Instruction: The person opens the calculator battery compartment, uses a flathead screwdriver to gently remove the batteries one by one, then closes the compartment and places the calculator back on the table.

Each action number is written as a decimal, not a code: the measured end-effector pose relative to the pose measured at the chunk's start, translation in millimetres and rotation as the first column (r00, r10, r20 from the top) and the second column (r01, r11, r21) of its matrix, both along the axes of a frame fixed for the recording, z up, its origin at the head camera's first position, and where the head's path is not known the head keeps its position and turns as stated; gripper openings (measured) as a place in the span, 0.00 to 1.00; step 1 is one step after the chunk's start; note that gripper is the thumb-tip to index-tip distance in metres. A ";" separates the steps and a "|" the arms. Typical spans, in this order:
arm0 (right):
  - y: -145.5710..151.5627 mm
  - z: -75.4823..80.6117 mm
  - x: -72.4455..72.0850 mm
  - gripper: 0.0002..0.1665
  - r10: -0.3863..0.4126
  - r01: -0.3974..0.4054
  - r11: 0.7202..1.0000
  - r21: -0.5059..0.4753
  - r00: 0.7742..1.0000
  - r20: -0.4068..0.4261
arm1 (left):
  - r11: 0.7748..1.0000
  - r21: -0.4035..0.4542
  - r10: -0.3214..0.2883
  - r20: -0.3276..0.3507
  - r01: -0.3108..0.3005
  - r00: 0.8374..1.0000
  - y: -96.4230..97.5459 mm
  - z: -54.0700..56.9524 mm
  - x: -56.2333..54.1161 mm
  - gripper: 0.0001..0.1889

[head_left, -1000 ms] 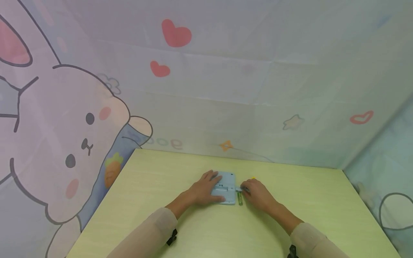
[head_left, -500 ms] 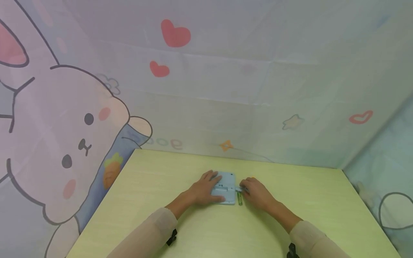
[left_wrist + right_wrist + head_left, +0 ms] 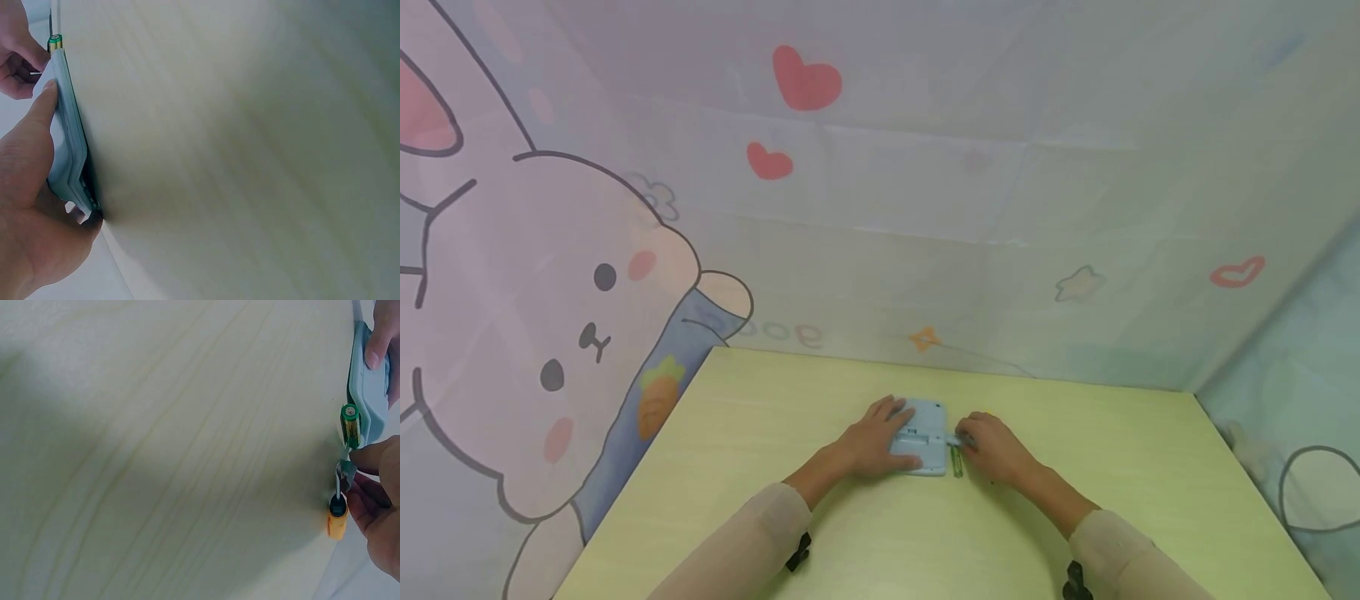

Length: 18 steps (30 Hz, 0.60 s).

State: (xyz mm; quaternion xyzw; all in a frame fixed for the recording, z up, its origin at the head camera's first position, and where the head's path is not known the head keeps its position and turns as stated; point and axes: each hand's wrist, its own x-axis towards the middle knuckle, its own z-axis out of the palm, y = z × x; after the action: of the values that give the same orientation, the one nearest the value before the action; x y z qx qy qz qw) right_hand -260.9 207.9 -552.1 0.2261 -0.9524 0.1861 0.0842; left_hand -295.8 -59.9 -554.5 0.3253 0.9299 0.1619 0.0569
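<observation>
A light blue plastic device [image 3: 932, 417] lies back up on the table, with a long open battery slot showing. My left hand [image 3: 871, 437] grips its left side, thumb along the near edge and fingers over the far part. Between finger and thumb, my right hand [image 3: 997, 447] pinches a small pale blue flat piece [image 3: 347, 476] close to the device's right edge; most of it is hidden by the fingers. A green battery [image 3: 351, 428] lies between the device and the right hand. Beyond that hand pokes a screwdriver [image 3: 337, 524] with an orange handle and black collar.
The pale yellow-green table [image 3: 865, 542] ends at a cloth backdrop [image 3: 925, 208] printed with a rabbit and hearts. A tiny dark speck [image 3: 992, 482] lies beside the right wrist. Black straps [image 3: 800, 552] sit at the sleeves.
Both hands, the device and the battery hold nearly the same places. The right hand and forearm shift very slightly, and a tiny dark speck now shows beside the right wrist.
</observation>
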 end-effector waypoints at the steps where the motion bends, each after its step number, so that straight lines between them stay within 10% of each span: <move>1: -0.2 0.0 -0.2 0.10 -0.002 0.002 1.000 -0.002 1.000 -0.003 | 1.000 -0.002 0.000 -0.002 0.000 1.000 0.1 -0.3 -0.4 0.50; 18: 5.1 2.1 0.2 0.12 0.015 -0.012 0.999 0.038 0.997 -0.080 | 1.000 0.007 -0.003 0.005 0.003 1.000 -0.8 -0.3 -0.1 0.50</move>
State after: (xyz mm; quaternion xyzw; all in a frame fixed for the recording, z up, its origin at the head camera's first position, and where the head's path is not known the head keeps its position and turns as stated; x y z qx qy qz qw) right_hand -260.6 213.0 -550.0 0.2413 -0.9501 0.1596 0.1168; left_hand -295.9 -60.7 -554.8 0.3263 0.9288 0.1657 0.0581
